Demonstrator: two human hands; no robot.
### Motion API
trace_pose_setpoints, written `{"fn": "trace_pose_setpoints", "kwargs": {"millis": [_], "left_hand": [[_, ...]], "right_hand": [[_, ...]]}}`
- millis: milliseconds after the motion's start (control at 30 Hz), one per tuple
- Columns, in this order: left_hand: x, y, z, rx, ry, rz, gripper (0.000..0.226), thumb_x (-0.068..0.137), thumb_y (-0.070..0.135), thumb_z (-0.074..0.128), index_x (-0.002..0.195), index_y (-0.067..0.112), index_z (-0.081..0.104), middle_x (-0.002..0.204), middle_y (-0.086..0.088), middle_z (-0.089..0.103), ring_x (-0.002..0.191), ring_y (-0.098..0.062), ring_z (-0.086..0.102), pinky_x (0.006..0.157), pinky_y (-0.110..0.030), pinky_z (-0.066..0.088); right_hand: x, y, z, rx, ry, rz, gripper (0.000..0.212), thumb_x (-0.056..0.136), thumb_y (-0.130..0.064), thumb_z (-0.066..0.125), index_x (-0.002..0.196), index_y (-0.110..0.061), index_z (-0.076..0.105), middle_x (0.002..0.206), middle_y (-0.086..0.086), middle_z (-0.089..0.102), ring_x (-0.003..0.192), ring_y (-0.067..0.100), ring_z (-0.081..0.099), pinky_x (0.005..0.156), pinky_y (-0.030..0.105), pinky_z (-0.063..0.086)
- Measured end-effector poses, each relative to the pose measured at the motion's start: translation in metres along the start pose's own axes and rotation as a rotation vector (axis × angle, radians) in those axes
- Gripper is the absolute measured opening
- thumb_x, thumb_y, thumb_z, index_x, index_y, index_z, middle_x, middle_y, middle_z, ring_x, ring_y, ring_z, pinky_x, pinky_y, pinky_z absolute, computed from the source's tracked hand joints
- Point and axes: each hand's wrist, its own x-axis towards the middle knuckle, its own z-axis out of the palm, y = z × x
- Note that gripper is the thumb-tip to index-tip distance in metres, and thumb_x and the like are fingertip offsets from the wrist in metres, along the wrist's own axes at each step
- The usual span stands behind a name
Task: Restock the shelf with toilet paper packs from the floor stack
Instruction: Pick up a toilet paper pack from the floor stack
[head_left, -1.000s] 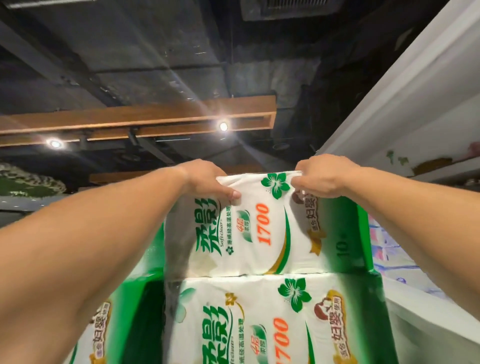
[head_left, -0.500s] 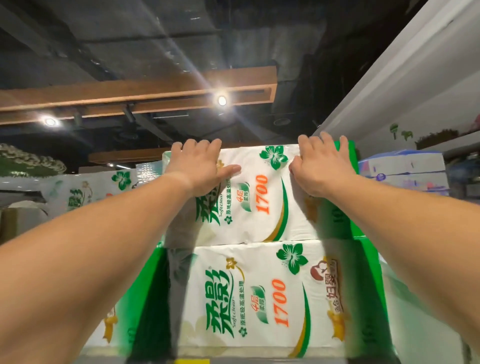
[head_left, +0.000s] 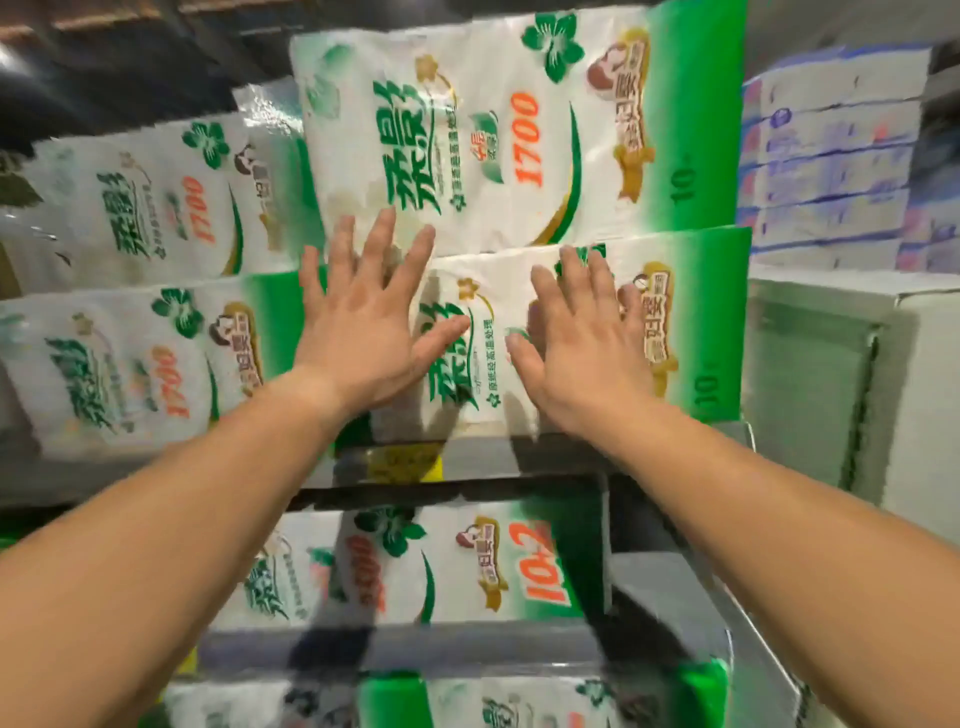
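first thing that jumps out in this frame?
Two bare hands with straight, spread fingers lie against the green-and-white toilet paper packs at centre: the left hand across the seam between the top pack and the lower pack, the right hand on the lower pack. The same packs fill the shelf to the left, and blue-and-white packs are stacked at far right.

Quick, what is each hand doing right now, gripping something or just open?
Left hand: open, fingers spread flat against the lower pack.
Right hand: open, fingers straight, flat on the same pack.
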Motion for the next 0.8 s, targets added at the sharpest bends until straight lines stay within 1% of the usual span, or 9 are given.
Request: {"fn": "trace_pose_setpoints", "kwargs": {"millis": [100,200,267,333,433,500,633,700,800], "left_hand": [[-0.066,-0.003,0.031,-0.038,-0.073,0.012,0.088,0.089,0.083,0.023,0.162,0.034,0.01,0.171,-0.006,0.001,0.155,-0.037,-0.003,0.119,-0.067,0.004],[-0.132,-0.005,0.059,-0.079,-0.173,0.028,0.088,0.089,0.081,0.024,0.162,0.032,0.013,0.171,-0.007,0.004,0.154,-0.04,0.0,0.119,-0.069,0.008],[-0.178,-0.008,0.076,-0.105,-0.209,0.064,0.086,0.091,0.078,0.028,0.162,0.031,0.016,0.17,-0.008,0.006,0.155,-0.04,0.001,0.119,-0.068,0.008],[-0.223,-0.015,0.091,-0.147,-0.223,0.092,0.082,0.093,0.073,0.035,0.161,0.029,0.024,0.169,-0.01,0.012,0.154,-0.041,0.005,0.119,-0.066,0.009],[-0.286,-0.024,0.114,-0.202,-0.264,0.138,0.077,0.091,0.064,0.048,0.156,0.023,0.039,0.165,-0.014,0.025,0.151,-0.043,0.017,0.117,-0.066,0.013],[-0.325,-0.031,0.131,-0.241,-0.303,0.156,0.074,0.089,0.06,0.054,0.15,0.019,0.047,0.159,-0.018,0.033,0.145,-0.045,0.029,0.114,-0.068,0.021],[-0.404,-0.036,0.171,-0.34,-0.376,0.191,0.067,0.089,0.053,0.063,0.145,0.018,0.051,0.149,-0.018,0.046,0.135,-0.043,0.043,0.112,-0.063,0.028],[-0.446,-0.032,0.19,-0.388,-0.46,0.19,0.065,0.089,0.051,0.065,0.143,0.016,0.056,0.144,-0.018,0.05,0.132,-0.042,0.045,0.11,-0.062,0.032],[-0.515,-0.019,0.219,-0.414,-0.668,0.165,0.062,0.091,0.054,0.057,0.14,0.016,0.06,0.141,-0.016,0.051,0.131,-0.04,0.045,0.113,-0.058,0.03]], "right_hand": [[-0.065,-0.013,0.037,0.042,-0.081,0.027,0.072,0.098,-0.055,0.033,0.159,-0.022,0.018,0.17,0.008,0.003,0.155,0.029,-0.005,0.122,0.057,-0.003],[-0.124,-0.033,0.069,0.025,-0.159,0.056,0.075,0.095,-0.058,0.029,0.157,-0.018,0.027,0.169,0.013,0.012,0.155,0.032,0.002,0.122,0.06,0.004],[-0.163,-0.045,0.085,0.049,-0.183,0.068,0.073,0.095,-0.058,0.031,0.155,-0.016,0.034,0.167,0.014,0.018,0.155,0.034,0.009,0.121,0.06,0.007],[-0.201,-0.055,0.099,0.071,-0.199,0.066,0.072,0.094,-0.055,0.035,0.154,-0.015,0.036,0.167,0.014,0.02,0.154,0.034,0.012,0.12,0.061,0.01],[-0.252,-0.064,0.124,0.066,-0.295,0.091,0.072,0.092,-0.055,0.039,0.153,-0.017,0.035,0.167,0.015,0.02,0.154,0.034,0.013,0.121,0.06,0.012],[-0.285,-0.068,0.141,0.088,-0.357,0.15,0.071,0.09,-0.054,0.042,0.149,-0.014,0.042,0.163,0.018,0.028,0.151,0.037,0.021,0.12,0.059,0.013],[-0.359,-0.081,0.176,0.166,-0.444,0.241,0.066,0.088,-0.05,0.048,0.142,-0.013,0.048,0.154,0.021,0.04,0.144,0.043,0.032,0.118,0.056,0.017],[-0.402,-0.084,0.196,0.146,-0.52,0.255,0.068,0.088,-0.052,0.049,0.143,-0.012,0.05,0.152,0.021,0.042,0.142,0.043,0.035,0.117,0.058,0.021],[-0.472,-0.085,0.229,0.103,-0.711,0.263,0.068,0.09,-0.053,0.051,0.143,-0.011,0.051,0.155,0.02,0.039,0.144,0.043,0.032,0.117,0.059,0.021]]}}
